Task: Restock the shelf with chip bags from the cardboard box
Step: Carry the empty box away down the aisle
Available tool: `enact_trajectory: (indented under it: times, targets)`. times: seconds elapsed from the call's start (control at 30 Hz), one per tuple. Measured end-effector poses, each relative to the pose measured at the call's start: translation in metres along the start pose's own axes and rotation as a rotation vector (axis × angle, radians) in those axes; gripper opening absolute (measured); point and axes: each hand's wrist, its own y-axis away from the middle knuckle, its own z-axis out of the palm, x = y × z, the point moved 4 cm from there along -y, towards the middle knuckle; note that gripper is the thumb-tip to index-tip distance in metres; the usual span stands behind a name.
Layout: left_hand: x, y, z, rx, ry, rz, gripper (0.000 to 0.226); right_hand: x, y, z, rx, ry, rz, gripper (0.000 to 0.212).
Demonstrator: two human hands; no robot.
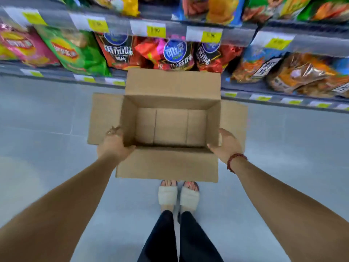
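Cardboard box [171, 127]: plain brown corrugated carton, rectangular, all four top flaps folded outward. The interior shows only the bare bottom panels with two seam lines; no bags inside it. It is held up in front of the person, above the grey floor [47, 129], with its far flap just before the lower shelf [264, 89].

Left hand [113, 146]: clasped on the box's left near corner, thumb over the rim and inside, fingers under the left flap. A ring shows on one finger.

Right hand [227, 146]: pressed against the right near corner, thumb at the rim, palm on the outer wall. A red beaded bracelet [236, 162] sits on that wrist.

Chip bags, on the shelf beyond the box: a pink bag [22, 46] at far left, a green bag [75, 52] beside it, then dark red bags [175, 53] with a round blue emblem, directly behind the box's far flap. To the right, orange and gold bags [306, 74], somewhat blurred, so their print is hard to read. Yellow price tags [155, 31] run along the shelf edge above.

Below the box: the person's feet in pale open-toed sandals [178, 195], dark trousers.
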Motion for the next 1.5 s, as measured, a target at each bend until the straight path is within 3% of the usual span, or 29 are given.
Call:
enact_trajectory:
  times: [0.17, 0.27, 0.37, 0.5, 0.57, 0.7, 0.87, 1.13, 1.5]
  targets:
    - [-0.025, -0.051, 0.031, 0.105, 0.272, -0.102, 0.093, 0.033, -0.049, 0.044, -0.002, 0.099, 0.061, 0.081]
    - [-0.036, -0.083, 0.041, 0.116, 0.326, -0.159, 0.091, 0.049, -0.078, 0.061, 0.041, 0.151, 0.199, 0.099]
    - [-0.044, -0.108, 0.048, 0.098, 0.3, -0.16, 0.083, 0.059, -0.101, 0.076, 0.041, 0.208, 0.285, 0.105]
    - [-0.043, -0.126, 0.054, 0.055, 0.184, -0.124, 0.065, 0.069, -0.122, 0.079, 0.045, 0.014, 0.369, 0.096]
    - [-0.043, -0.127, 0.063, 0.014, 0.165, -0.132, 0.074, 0.075, -0.126, 0.081, 0.05, 0.019, 0.381, 0.087]
    - [-0.043, -0.129, 0.072, 0.024, 0.112, -0.126, 0.085, 0.084, -0.137, 0.081, 0.076, 0.036, 0.347, 0.048]
    - [-0.035, -0.117, 0.08, 0.039, 0.166, -0.171, 0.062, 0.098, -0.142, 0.071, 0.016, -0.022, 0.293, 0.024]
    - [-0.009, -0.082, 0.065, -0.073, 0.25, -0.048, 0.069, 0.135, -0.09, 0.03, 0.017, -0.074, 0.358, 0.017]
    - [0.029, 0.035, -0.039, -0.089, 0.212, 0.16, 0.066, 0.139, 0.061, -0.065, 0.042, -0.33, 0.458, 0.028]
